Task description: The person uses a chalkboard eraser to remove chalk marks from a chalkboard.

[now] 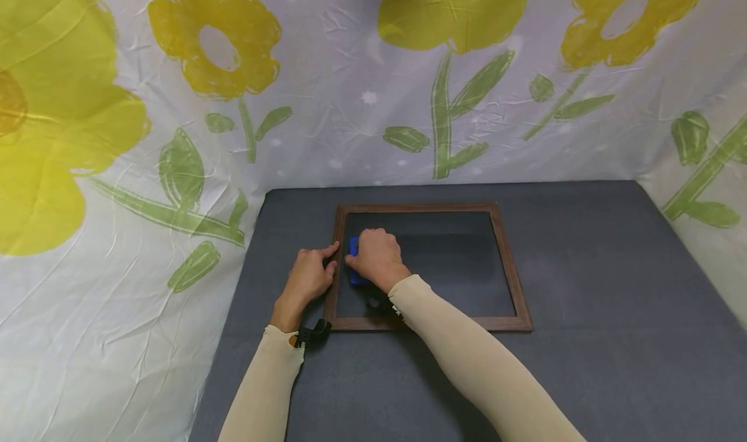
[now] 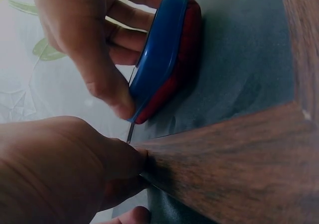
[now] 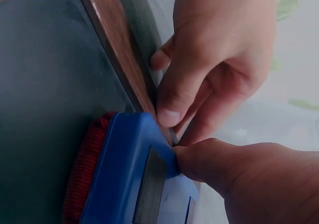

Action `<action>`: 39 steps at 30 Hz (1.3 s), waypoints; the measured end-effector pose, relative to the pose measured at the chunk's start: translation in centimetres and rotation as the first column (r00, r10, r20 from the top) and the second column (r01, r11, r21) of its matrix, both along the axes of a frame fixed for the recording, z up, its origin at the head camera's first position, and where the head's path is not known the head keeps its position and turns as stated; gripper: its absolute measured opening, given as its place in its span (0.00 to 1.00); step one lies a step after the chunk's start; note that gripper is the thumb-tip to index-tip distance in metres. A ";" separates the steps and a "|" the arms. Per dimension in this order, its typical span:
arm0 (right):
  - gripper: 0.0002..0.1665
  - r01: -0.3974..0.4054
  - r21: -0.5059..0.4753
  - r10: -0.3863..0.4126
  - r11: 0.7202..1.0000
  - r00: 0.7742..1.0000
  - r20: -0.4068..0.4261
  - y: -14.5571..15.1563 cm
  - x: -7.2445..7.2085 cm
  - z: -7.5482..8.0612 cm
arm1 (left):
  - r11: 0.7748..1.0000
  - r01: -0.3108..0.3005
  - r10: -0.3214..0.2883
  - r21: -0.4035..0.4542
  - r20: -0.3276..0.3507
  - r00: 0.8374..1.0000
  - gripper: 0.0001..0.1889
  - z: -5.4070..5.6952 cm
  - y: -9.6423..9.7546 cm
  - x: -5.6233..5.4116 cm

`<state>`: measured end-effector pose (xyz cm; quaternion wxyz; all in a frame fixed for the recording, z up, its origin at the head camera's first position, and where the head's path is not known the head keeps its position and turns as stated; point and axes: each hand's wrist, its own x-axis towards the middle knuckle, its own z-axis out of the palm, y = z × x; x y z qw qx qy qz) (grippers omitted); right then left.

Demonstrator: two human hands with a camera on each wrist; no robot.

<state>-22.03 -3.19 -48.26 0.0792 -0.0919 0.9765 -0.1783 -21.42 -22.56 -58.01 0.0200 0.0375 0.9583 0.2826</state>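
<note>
A small chalkboard (image 1: 452,260) with a brown wooden frame lies flat on the dark table. My right hand (image 1: 379,257) grips a blue chalkboard eraser (image 2: 162,45), whose red felt side (image 2: 187,50) faces the board near its left end. The head view shows little of the eraser past the hand. At the left side of the wooden frame (image 3: 117,40), my left hand (image 1: 309,277) holds the outer edge between thumb and fingers. The left thumb (image 3: 174,107) lies close beside the eraser.
The dark grey table (image 1: 595,267) extends to the right of the board and in front of it. A white curtain (image 1: 332,105) printed with yellow flowers hangs behind the table and along its sides. A black strap (image 1: 315,332) circles the left wrist.
</note>
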 end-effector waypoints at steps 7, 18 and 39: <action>0.26 -0.008 -0.006 0.008 1.000 1.000 -0.007 -0.4 0.1 -0.1 | 1.000 -0.002 0.002 -0.014 -0.019 1.000 0.27 -0.4 -0.1 -0.2; 0.28 -0.010 -0.010 0.010 1.000 1.000 -0.003 -0.4 0.0 -0.3 | 1.000 0.011 -0.011 -0.002 -0.039 0.999 0.27 -0.1 0.1 -0.1; 0.36 0.027 -0.046 -0.026 0.999 0.999 0.029 0.6 0.4 0.0 | 1.000 0.015 -0.016 -0.006 -0.022 1.000 0.28 1.3 0.3 0.4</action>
